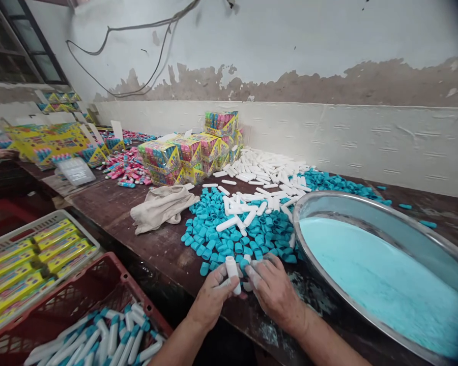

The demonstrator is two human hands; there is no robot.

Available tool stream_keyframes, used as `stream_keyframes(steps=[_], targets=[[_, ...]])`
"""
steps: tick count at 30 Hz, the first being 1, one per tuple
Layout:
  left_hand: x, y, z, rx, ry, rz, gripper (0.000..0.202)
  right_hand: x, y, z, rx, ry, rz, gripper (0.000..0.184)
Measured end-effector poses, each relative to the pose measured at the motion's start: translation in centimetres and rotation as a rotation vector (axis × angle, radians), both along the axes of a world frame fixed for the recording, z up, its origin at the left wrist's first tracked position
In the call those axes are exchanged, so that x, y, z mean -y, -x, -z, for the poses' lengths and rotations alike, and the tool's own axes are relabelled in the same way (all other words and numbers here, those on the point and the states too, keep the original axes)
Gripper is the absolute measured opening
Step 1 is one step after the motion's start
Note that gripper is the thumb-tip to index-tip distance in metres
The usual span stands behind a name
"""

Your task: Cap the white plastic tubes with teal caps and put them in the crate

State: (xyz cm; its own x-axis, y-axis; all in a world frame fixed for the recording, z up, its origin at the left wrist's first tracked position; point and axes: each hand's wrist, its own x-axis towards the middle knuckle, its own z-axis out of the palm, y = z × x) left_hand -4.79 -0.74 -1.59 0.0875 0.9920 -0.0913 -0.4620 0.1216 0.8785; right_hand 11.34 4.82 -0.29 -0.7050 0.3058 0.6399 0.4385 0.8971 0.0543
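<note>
My left hand [212,293] grips a white plastic tube [232,270], held upright with its narrower open end on top. Just beside it, my right hand [273,287] has its fingers curled together, powder on the fingertips; what they pinch, if anything, is hidden. Both hands are over the front edge of a heap of teal caps [209,223]. More white tubes [265,170] lie piled on and behind the caps. To the right stands a large oval metal basin [303,239] holding light-blue powder [366,264].
A red crate [110,269] at lower left holds several capped tubes [95,335]. Behind it is a white basket [93,236] of yellow boxes. A crumpled cloth [162,206], stacked display boxes [193,152] and pink-and-blue tubes [130,165] occupy the dark table [110,211].
</note>
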Motion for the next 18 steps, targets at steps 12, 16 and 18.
stream_keyframes(steps=[12, 16, 18], targets=[[1.2, 0.9, 0.0, -0.332, -0.178, 0.075, 0.024, 1.1, 0.3, -1.0, -0.118, 0.546, 0.032, 0.017], [1.0, 1.0, 0.3, -0.353, -0.175, 0.051, 0.028, -1.0, 1.7, -1.2, 0.025, 0.88, 0.104, 0.016], [1.2, 1.2, 0.1, -0.427, -0.162, 0.042, 0.03, -2.2, 2.2, -1.0, 0.053, 1.036, 0.142, 0.014]])
